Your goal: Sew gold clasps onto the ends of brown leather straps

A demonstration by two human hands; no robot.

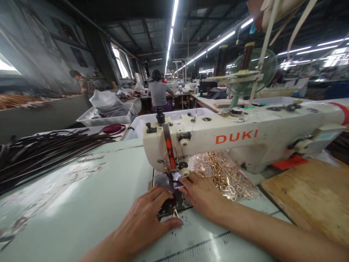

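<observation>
A white sewing machine point(196, 133) marked DUKI stands over the table. Under its presser foot lies a narrow dark strap point(171, 193), with a gold metal clasp point(175, 211) at the near end. My left hand point(147, 211) curves round the strap from the left, fingertips at its edge and thumb beside the clasp. On the other side my right hand point(203, 193) reaches in close to the needle, its thumb and forefinger near together; whatever lies between them is hidden.
A clear bag of gold clasps point(226, 174) sits behind my right hand. Dark straps point(54, 153) are heaped at the left. A wooden board point(311, 196) lies at the right. Behind the machine is a white tub point(136, 122); a person point(159, 91) sits farther back.
</observation>
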